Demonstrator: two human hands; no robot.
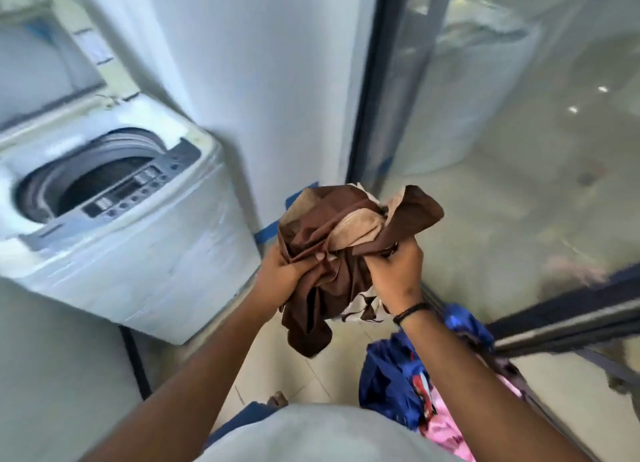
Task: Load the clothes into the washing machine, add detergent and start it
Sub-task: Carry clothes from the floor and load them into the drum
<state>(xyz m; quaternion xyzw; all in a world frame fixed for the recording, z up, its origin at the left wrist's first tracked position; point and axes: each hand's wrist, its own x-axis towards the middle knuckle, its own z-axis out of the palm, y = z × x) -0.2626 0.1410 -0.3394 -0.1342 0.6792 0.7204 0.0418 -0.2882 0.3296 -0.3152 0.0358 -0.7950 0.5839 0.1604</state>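
Fingers of both hands, left hand (280, 274) and right hand (398, 267), clutch bunched brown garment (332, 240) beside washing machine (138, 240).

White wall (277, 80), glass partition (519, 150), tiled floor (277, 375)

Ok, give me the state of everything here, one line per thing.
Washing machine: lid up, drum looks empty.
Brown cloth: bunched, held in the air.
Left hand: grips the cloth.
Right hand: grips the cloth.
Blue and pink clothes: heaped low at right, not yet loaded.
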